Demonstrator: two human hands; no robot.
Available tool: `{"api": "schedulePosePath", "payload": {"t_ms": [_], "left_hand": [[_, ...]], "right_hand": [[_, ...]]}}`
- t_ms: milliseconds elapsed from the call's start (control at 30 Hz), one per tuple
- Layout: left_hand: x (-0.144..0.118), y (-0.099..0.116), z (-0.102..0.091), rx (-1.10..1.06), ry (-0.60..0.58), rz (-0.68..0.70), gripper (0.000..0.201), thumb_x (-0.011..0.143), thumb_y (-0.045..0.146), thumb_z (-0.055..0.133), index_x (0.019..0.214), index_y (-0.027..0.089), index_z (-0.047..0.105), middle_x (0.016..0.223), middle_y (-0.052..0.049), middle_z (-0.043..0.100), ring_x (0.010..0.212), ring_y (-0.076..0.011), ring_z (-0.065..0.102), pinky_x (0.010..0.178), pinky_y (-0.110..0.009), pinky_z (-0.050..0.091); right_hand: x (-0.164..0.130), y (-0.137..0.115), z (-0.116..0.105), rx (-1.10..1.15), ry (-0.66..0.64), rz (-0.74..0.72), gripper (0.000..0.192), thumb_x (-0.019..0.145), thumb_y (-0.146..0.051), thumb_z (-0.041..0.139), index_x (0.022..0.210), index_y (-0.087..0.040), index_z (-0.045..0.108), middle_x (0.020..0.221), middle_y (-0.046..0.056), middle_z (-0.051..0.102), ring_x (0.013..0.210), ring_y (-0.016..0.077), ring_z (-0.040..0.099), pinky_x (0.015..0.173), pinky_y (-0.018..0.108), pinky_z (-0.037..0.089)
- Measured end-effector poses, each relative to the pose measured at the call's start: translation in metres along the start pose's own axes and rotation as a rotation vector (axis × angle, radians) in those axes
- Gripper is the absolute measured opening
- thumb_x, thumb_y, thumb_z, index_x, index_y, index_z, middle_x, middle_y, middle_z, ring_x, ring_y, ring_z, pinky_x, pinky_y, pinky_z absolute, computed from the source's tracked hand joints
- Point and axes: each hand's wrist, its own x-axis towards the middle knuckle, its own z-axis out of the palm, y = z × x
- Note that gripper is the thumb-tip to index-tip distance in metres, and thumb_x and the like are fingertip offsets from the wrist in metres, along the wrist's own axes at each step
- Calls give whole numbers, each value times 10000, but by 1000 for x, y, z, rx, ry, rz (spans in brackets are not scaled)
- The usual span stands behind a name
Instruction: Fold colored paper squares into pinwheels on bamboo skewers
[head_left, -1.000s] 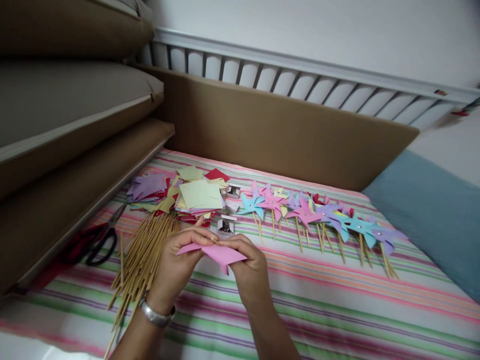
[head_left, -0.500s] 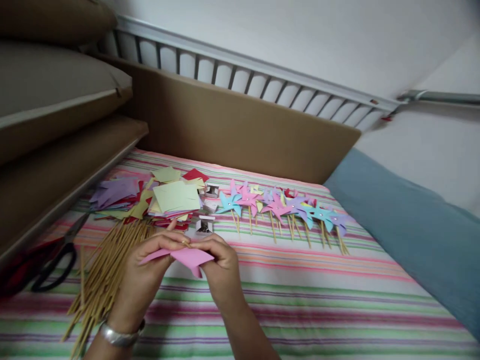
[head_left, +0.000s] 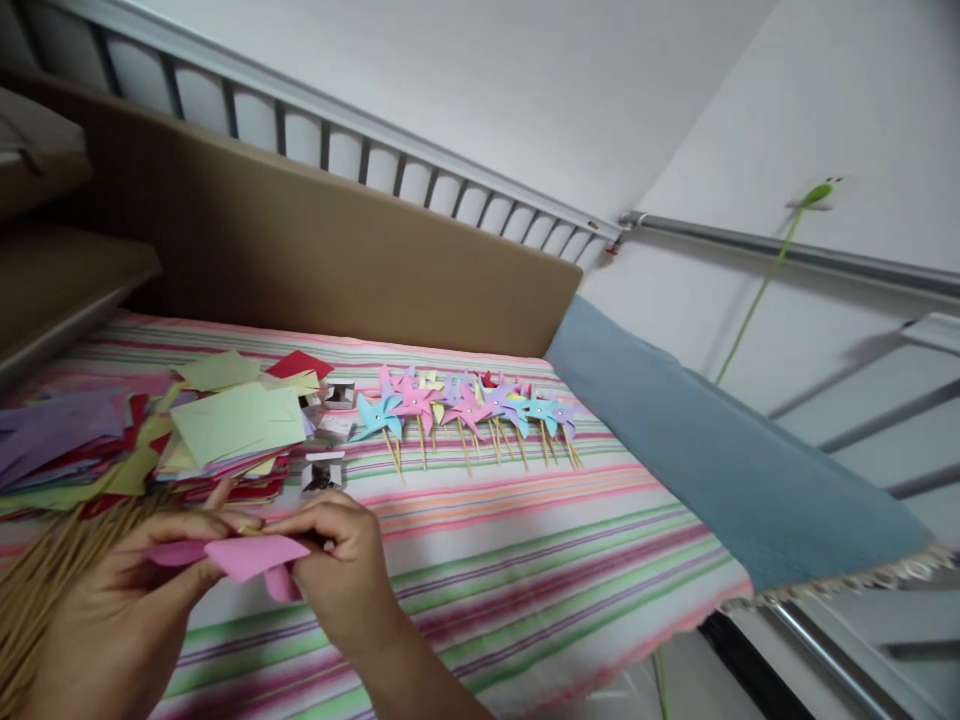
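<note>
- Both hands are closed on a pink paper piece [head_left: 251, 556]: the left hand [head_left: 142, 590] pinches its left side between thumb and fingers, and the right hand [head_left: 341, 560] grips its right side with curled fingers.
- What looks like the tip of a thin wooden stick is seen just above the pink paper, between the thumbs; this part is blurred.
- The pink paper is smooth and matte, folded into pointed flaps, and is held above the near left part of the bed.
- A bundle of bamboo sticks [head_left: 45, 580], thin and pale, is spread at the near left edge of the bed, just beside the left hand.
- A loose stack of cut paper sheets [head_left: 225, 425] in pale yellow, purple and red is heaped beyond the hands, toward the far left of the bed.
- Small white boxes [head_left: 322, 470] with dark contents are placed just right of the stack; no writing on them can be read.
- A row of finished paper pinwheels [head_left: 465, 405] on sticks, in blue, pink and purple, is laid near the far edge of the bed.
- A striped cloth [head_left: 525, 560] in pink, green and white covers the bed.
- A blue blanket [head_left: 712, 460] with a fringed end is draped at the right edge.
- A brown cardboard sheet [head_left: 300, 260] is stood along the far edge, against a white slatted rail [head_left: 375, 150].
</note>
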Motion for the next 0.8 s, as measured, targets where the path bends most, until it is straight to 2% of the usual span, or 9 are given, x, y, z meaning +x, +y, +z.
{"api": "schedulePosePath", "payload": {"t_ms": [100,333,800], "left_hand": [[0,6,1,-98,-62,-72,110,591,243,724,635,238,624,684,43,687,697,-195,647,853,-420,508],[-2,12,-1,-147,-141,-29,95,666,170,680,655,224,603,719,18,702,682,-161,652,1036,-465,333],[-2,15,-1,-202,-165,-15,110,666,193,687,647,222,583,697,34,705,639,-144,648,1055,-475,294]], "right_hand": [[-2,2,0,9,-15,-18,197,670,-98,668,728,-269,745,655,-2,635,658,132,590,628,241,474],[-5,-1,-2,-14,-107,-4,191,715,-107,632,762,-257,742,711,15,627,683,143,592,623,257,468],[-8,-1,-2,-33,-118,-57,199,749,-126,607,797,-273,732,727,21,627,666,149,589,585,267,482]]}}
